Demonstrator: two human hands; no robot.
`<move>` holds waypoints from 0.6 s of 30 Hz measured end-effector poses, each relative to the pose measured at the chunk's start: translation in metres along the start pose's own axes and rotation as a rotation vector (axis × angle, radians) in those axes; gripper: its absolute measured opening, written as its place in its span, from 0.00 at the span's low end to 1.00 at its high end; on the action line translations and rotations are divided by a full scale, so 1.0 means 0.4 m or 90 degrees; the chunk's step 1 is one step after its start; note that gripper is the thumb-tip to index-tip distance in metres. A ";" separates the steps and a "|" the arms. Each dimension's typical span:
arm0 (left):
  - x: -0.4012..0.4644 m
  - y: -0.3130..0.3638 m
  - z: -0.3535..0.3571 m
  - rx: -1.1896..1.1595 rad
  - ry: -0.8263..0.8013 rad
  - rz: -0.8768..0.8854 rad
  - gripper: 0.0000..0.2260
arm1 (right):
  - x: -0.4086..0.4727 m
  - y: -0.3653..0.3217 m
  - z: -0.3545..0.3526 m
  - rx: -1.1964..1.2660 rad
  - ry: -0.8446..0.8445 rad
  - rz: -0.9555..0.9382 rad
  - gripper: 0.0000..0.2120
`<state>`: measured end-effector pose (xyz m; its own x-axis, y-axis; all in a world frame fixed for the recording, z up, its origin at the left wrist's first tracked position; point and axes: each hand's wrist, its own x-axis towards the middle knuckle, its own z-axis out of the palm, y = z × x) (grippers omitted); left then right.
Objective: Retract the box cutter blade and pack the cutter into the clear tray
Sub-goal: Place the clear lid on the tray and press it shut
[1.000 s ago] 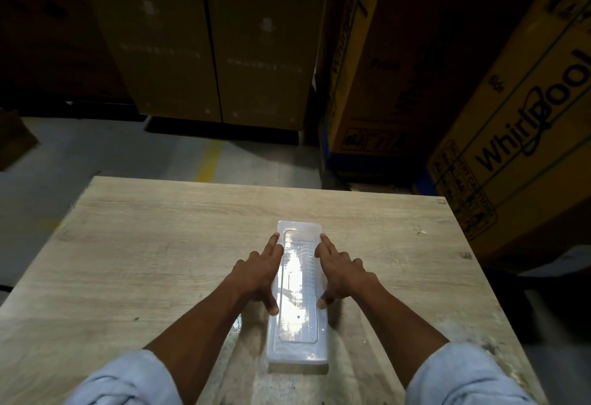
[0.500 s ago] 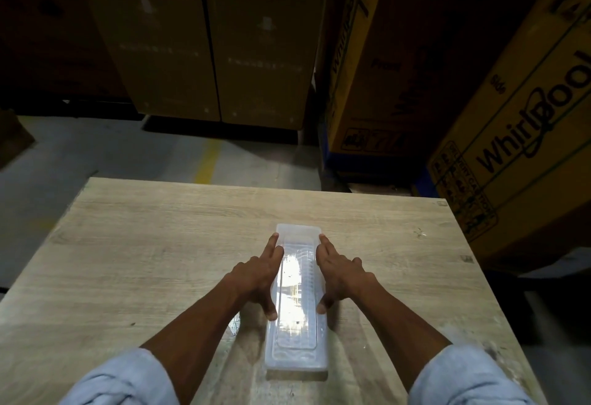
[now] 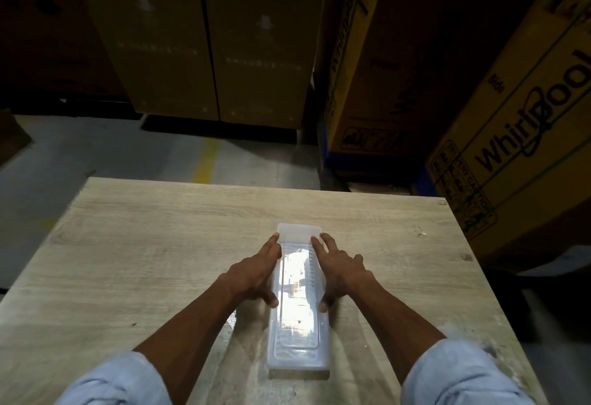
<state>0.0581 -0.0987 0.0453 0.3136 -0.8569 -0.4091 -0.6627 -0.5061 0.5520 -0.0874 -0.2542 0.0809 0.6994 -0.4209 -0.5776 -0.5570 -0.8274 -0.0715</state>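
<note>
A long clear plastic tray lies lengthwise on the wooden table, in front of me. Bright glare covers its top, so I cannot tell whether the box cutter is inside. My left hand lies flat along the tray's left long edge, fingers stretched forward and thumb touching the rim. My right hand mirrors it on the right edge. Neither hand wraps around anything.
Large yellow cardboard appliance boxes stand close past the table's right and far right corner. Brown cartons are stacked beyond a strip of grey floor with a yellow line. Bare tabletop stretches left of the tray.
Both hands stay on the tray's two sides in almost the same pose. The tray has not visibly moved.
</note>
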 end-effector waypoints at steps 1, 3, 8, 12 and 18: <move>0.002 -0.003 0.002 -0.006 0.002 -0.011 0.63 | 0.004 -0.002 0.002 -0.009 0.007 0.004 0.72; 0.007 -0.006 0.001 -0.022 -0.005 -0.035 0.67 | 0.008 -0.003 0.003 -0.016 0.017 0.005 0.71; 0.027 -0.007 -0.008 -0.021 -0.031 -0.042 0.72 | 0.013 0.000 -0.002 0.008 -0.014 -0.002 0.71; 0.044 -0.005 -0.012 -0.006 -0.061 -0.040 0.75 | 0.011 0.007 -0.008 0.014 -0.025 -0.005 0.71; 0.039 0.004 -0.019 0.044 -0.062 -0.023 0.72 | 0.015 0.014 -0.003 0.025 -0.017 -0.011 0.69</move>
<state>0.0669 -0.1135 0.0452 0.2736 -0.8228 -0.4981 -0.6982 -0.5261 0.4856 -0.0858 -0.2619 0.0781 0.6971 -0.3963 -0.5976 -0.5628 -0.8187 -0.1136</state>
